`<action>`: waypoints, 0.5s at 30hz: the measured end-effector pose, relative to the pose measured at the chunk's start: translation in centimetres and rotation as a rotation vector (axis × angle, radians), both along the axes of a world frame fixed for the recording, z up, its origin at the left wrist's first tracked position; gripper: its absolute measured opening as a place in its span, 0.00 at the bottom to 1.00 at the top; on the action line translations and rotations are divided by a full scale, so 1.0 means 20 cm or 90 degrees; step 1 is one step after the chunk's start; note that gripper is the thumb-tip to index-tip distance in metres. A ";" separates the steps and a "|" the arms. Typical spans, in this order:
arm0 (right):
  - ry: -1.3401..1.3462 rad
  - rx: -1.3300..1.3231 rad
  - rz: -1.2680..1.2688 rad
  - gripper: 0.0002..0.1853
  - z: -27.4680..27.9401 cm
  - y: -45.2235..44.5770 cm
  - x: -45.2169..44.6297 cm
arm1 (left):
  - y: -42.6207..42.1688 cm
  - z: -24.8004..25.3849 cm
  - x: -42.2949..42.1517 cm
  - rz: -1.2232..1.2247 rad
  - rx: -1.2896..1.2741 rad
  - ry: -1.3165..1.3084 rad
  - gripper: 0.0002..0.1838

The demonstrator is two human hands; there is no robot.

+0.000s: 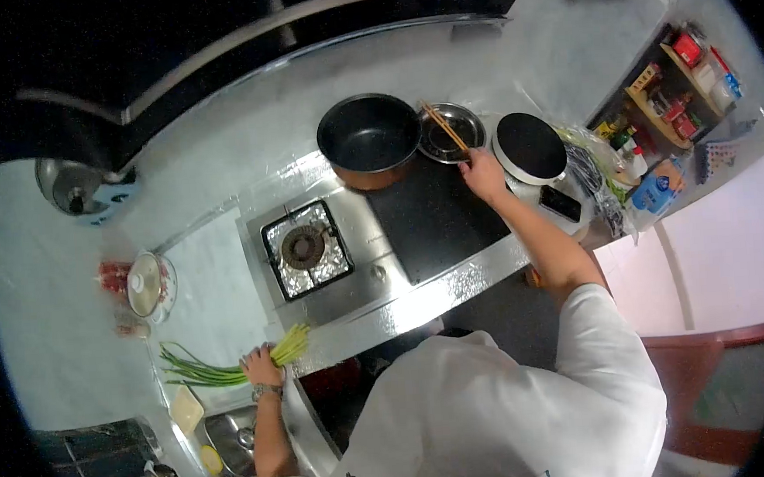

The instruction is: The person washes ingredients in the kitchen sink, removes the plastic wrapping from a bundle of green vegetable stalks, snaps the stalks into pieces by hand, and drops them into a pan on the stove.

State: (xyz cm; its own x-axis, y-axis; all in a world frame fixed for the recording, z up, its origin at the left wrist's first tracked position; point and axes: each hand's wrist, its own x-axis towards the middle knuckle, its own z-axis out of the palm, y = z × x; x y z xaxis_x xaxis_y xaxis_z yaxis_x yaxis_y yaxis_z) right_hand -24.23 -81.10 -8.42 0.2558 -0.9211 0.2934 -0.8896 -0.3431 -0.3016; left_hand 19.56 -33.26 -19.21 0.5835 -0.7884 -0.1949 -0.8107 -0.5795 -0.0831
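As the left hand (pixel 261 366) clasps green stalks (pixel 206 372) at lower left, the right hand (pixel 483 175) touches chopsticks (pixel 445 126) across a plate (pixel 470 126) at upper centre, its grip unclear, where a sideways nudge could roll them off the rim.

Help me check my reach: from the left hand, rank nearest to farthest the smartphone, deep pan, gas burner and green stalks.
1. Green stalks, under the left hand
2. Gas burner, ahead, rightward
3. Deep pan, beyond the burner
4. Smartphone, far right on the counter
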 end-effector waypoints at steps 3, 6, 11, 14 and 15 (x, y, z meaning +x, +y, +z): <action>0.065 -0.006 -0.024 0.18 -0.03 -0.20 0.01 | -0.02 0.01 -0.06 0.062 0.014 -0.013 0.39; 0.158 0.026 -0.035 0.18 -0.10 -0.35 0.02 | -0.01 0.00 -0.14 0.101 0.025 -0.030 0.48; 0.195 0.104 -0.018 0.17 -0.22 -0.48 0.02 | 0.00 -0.01 -0.32 0.213 -0.006 -0.069 0.53; 0.116 0.131 -0.028 0.16 -0.21 -0.51 0.00 | 0.01 -0.04 -0.41 0.251 -0.042 -0.077 0.51; 0.048 0.137 -0.038 0.15 -0.17 -0.50 -0.01 | 0.03 -0.04 -0.44 0.258 -0.038 -0.077 0.51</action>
State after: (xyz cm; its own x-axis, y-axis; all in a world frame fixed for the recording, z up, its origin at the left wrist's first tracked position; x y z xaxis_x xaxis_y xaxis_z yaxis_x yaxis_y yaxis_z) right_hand -24.38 -91.01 -11.92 0.2134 -0.9744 0.0705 -0.9290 -0.2248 -0.2941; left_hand 10.80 -32.74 -20.04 0.8641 -0.4988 -0.0667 -0.5033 -0.8558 -0.1199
